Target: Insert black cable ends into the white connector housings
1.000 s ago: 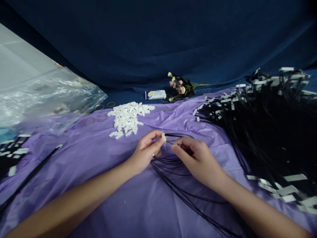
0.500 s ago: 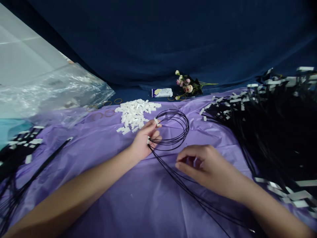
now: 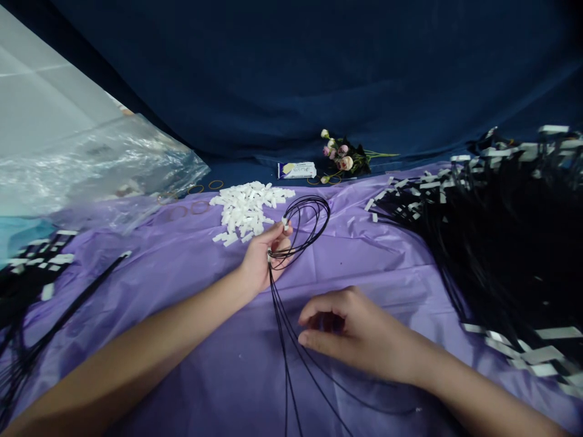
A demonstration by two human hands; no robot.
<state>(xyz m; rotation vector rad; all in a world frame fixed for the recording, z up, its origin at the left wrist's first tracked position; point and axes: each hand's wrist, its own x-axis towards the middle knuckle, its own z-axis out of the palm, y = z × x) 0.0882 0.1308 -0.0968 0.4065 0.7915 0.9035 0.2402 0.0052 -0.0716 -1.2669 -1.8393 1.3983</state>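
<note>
The left hand (image 3: 263,261) grips a looped bundle of thin black cables (image 3: 327,213) near the pile of small white strips (image 3: 243,206). The right hand (image 3: 341,328), fingertips parted, is farther from it. Frame cuts some cables.

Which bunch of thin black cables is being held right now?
The looped, white-tipped black cable bunch, in the left hand; the black bundles at far left and the large black heap at right lie unheld.
</note>
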